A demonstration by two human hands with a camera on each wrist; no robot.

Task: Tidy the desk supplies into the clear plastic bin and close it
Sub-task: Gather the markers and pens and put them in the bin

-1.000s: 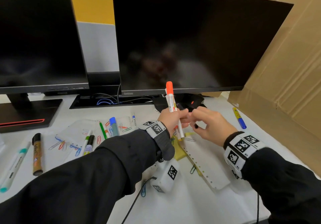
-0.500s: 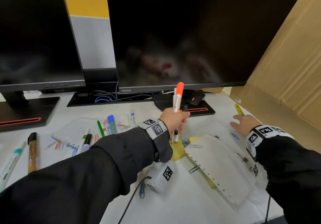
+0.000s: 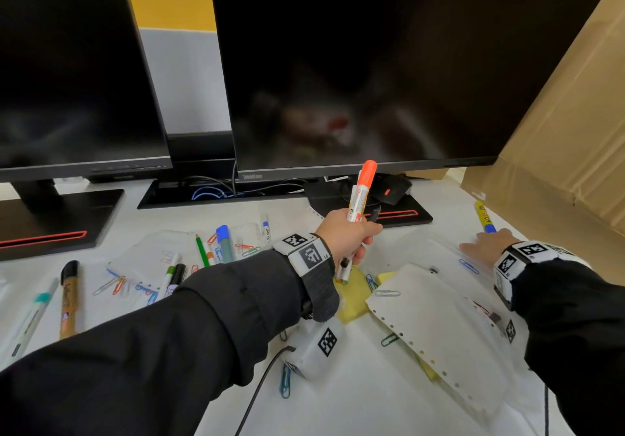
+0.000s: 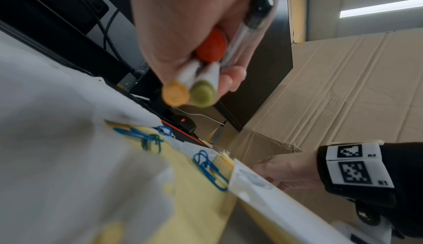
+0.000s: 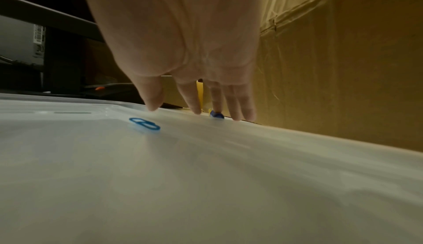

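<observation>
Collecting step, mid-gather: my left hand (image 3: pixel 348 237) has its grip wrapped round a bundle of pens (image 4: pixel 201 78), the orange marker (image 3: pixel 362 189) sticking up out of the fist, and the left wrist view shows at least three marker butts plus a clear pen with a black cap squeezed together in there. My right hand (image 3: pixel 485 245) is out to the far right, grip spread with the fingers (image 5: pixel 238 106) straight and low over the surface (image 3: pixel 338 412), tips just at the blue end of the yellow marker (image 3: pixel 483 215), which lies beside the cardboard (image 3: pixel 575 131); can't tell if the tips actually touch it, nothing pinched yet. Clear plastic bin: I think the translucent lipped sheet under my right wrist (image 5: pixel 206 175) is part of it or its lid, with a blue paper clip (image 5: pixel 144 124) sitting on it, but I can't say for sure which, and no open bin shows in the head view. Loads left loose on the surface: more pens at left (image 3: pixel 69 297), scattered paper clips (image 3: pixel 116 285), yellow sticky notes (image 3: pixel 353 295), punched paper (image 3: pixel 436 327). Next I'd judge: curl the right fingers on the yellow marker, lift, pass it into the left bundle or drop the lot in the bin; needs a low pinch since it lies flat close to the cardboard, and the left fist is getting full so something could slip
</observation>
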